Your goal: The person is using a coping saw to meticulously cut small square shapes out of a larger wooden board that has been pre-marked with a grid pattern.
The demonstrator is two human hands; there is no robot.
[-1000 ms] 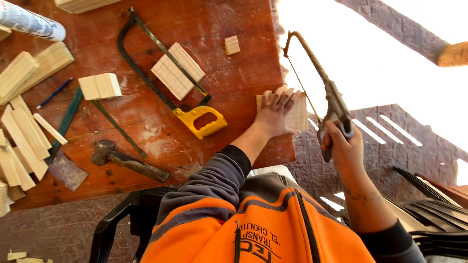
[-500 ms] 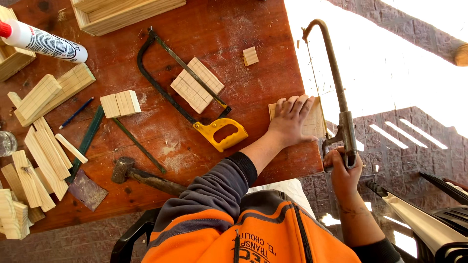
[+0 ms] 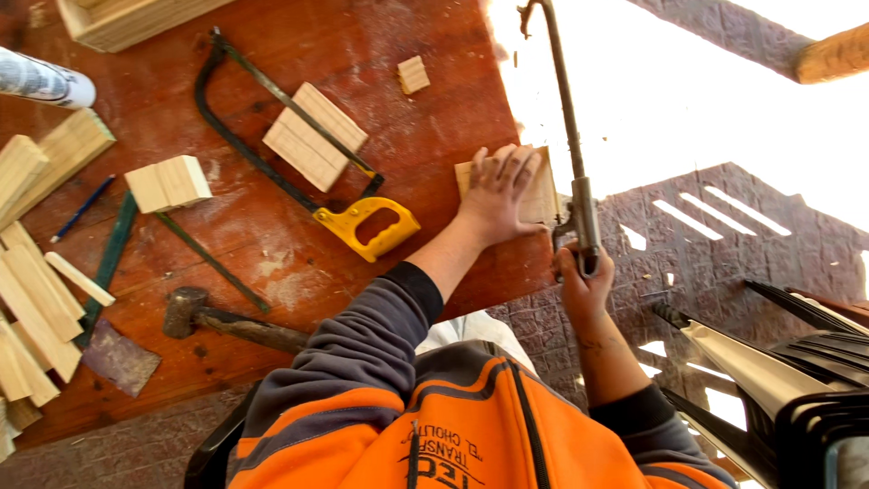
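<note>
My left hand (image 3: pixel 500 195) lies flat, fingers spread, on a small light wood piece (image 3: pixel 541 195) at the right edge of the reddish workbench (image 3: pixel 272 244). My right hand (image 3: pixel 579 285) grips the handle of a grey metal hacksaw (image 3: pixel 566 136). Its frame stands upright beside the bench edge, against the wood piece's right side. Both arms wear dark grey sleeves under an orange vest.
A second hacksaw with a yellow handle (image 3: pixel 367 226) lies on wood blocks (image 3: pixel 315 136) mid-bench. A hammer (image 3: pixel 226 321), a blue pencil (image 3: pixel 83 208), a white tube (image 3: pixel 45 81) and several wood slats (image 3: pixel 36 308) lie to the left. Stacked dark chairs (image 3: pixel 806 371) stand at right.
The saw frame has swung from a slant to nearly upright and sits closer to the wood piece. My left hand stays pressed on the wood. The camera view has shifted.
</note>
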